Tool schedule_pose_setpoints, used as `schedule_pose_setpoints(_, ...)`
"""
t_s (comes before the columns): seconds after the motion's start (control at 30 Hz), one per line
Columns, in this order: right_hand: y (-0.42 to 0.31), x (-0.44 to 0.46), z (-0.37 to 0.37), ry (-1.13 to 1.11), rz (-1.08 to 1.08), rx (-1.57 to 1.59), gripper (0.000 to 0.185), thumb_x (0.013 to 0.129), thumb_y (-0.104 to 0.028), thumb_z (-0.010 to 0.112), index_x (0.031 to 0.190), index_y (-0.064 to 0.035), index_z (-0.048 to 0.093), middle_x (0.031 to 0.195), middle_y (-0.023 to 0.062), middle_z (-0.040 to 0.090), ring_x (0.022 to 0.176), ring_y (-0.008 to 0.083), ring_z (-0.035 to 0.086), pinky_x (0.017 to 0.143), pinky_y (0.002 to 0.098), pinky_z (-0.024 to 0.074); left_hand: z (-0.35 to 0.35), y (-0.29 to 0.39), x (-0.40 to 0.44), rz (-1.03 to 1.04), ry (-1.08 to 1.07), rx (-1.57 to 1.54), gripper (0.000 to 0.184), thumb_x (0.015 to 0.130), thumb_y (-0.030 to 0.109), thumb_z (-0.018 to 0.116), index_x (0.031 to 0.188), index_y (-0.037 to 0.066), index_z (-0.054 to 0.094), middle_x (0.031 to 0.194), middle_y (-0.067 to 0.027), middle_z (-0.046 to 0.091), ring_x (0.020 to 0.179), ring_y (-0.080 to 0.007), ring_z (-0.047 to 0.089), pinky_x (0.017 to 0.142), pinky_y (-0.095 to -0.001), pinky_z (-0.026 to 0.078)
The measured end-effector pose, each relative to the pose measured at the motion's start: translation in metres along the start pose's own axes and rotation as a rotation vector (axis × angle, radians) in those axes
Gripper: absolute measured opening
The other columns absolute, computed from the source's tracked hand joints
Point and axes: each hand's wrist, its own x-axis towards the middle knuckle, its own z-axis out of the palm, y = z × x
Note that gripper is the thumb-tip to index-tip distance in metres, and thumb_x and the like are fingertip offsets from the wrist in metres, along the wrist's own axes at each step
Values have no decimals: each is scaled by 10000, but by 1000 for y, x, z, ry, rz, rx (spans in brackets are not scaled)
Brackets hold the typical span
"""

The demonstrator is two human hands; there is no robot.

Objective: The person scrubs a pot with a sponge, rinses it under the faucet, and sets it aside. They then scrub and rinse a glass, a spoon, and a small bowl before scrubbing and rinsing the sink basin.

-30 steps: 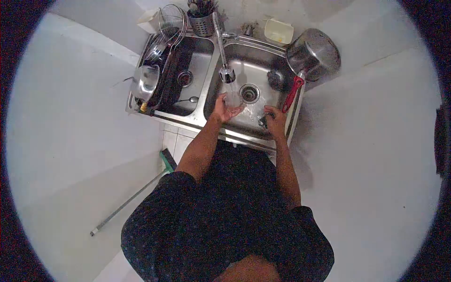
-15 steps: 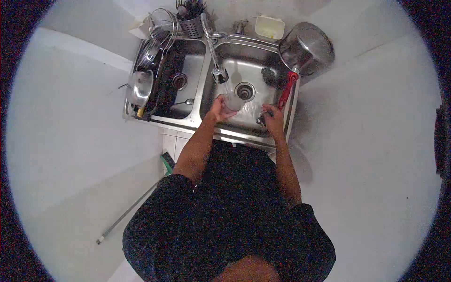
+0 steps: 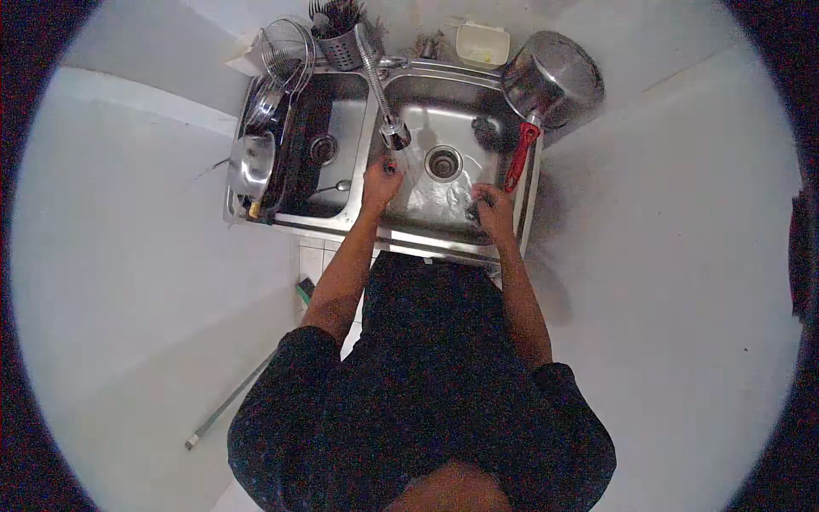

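My left hand [image 3: 381, 184] is at the left side of the right sink basin [image 3: 444, 119], below the faucet head [image 3: 394, 135], with its fingers curled. Something small and dark shows at its fingertips, too unclear to name. Water runs from the faucet into the basin beside this hand. Over the basin's front right part, my right hand [image 3: 496, 213] is closed around a small dark object [image 3: 473, 211], mostly covered by the fingers. Between the hands lies the drain [image 3: 444, 164], with wet, shining metal in front of it.
A pot with a red handle [image 3: 521, 158] stands at the right rim. Behind the sink are a cream container [image 3: 483, 44] and a cutlery holder [image 3: 343, 51]. A dark scrubber [image 3: 489, 132] lies in the basin. The left basin holds a spoon [image 3: 334, 187]; strainers and a metal bowl [image 3: 252, 162] stand left.
My left hand has moved left and up, away from the middle of the basin. The clear cup it held under the water no longer shows. My right hand has barely moved.
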Motion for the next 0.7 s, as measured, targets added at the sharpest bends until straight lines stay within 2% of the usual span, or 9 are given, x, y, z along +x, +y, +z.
schedule_pose_setpoints(0.07,-7,-1,-1,13,3,-16,232,798,-2,577,1015,-29,653,957,102,671,918,215,632,867,333,471,2,-14,5,-58,-13,-59,522,757,368,660,1141,25,576,979,-199,657,923,-312,648,790,-425,526)
schedule_pose_setpoints(0.17,-13,-1,-3,18,-1,-19,233,796,-6,583,1017,-33,654,961,111,671,925,221,633,869,336,469,11,-33,15,-539,-351,-1027,574,811,414,596,1247,60,478,1045,-171,625,947,-329,631,789,-436,533)
schedule_pose_setpoints(0.27,-13,-3,-7,3,9,-1,225,802,-13,590,1017,-33,654,964,115,671,933,221,633,870,338,469,-11,2,-14,-599,-444,-1229,573,834,433,553,1281,104,411,1069,-142,599,936,-340,630,776,-445,543)
schedule_pose_setpoints(0.37,-14,-3,-3,6,15,9,230,797,-9,590,1018,-32,651,958,113,673,928,219,636,870,337,469,-5,-4,-16,-629,-490,-1195,523,823,399,569,1231,95,448,1073,-141,599,928,-313,635,769,-424,549)
schedule_pose_setpoints(0.47,-4,-5,2,42,-34,-13,252,779,12,582,1019,-28,647,944,109,673,917,218,638,872,333,468,17,-31,-10,-559,-583,-1211,511,823,385,567,1216,80,452,1085,-154,603,906,-314,646,744,-416,552)
schedule_pose_setpoints(0.57,-10,-5,-1,-1,13,21,270,765,29,567,1019,-23,644,938,107,673,918,217,638,872,328,467,-2,8,-27,-554,-621,-1222,507,832,367,559,1224,67,448,1107,-160,603,881,-316,656,709,-386,553)
schedule_pose_setpoints(0.7,-9,-7,-1,21,-17,6,298,752,53,528,1016,-20,644,936,107,672,919,214,637,864,330,473,4,-1,-25,-532,-680,-1285,468,850,338,534,1226,70,463,1106,-164,604,865,-319,659,673,-368,561)
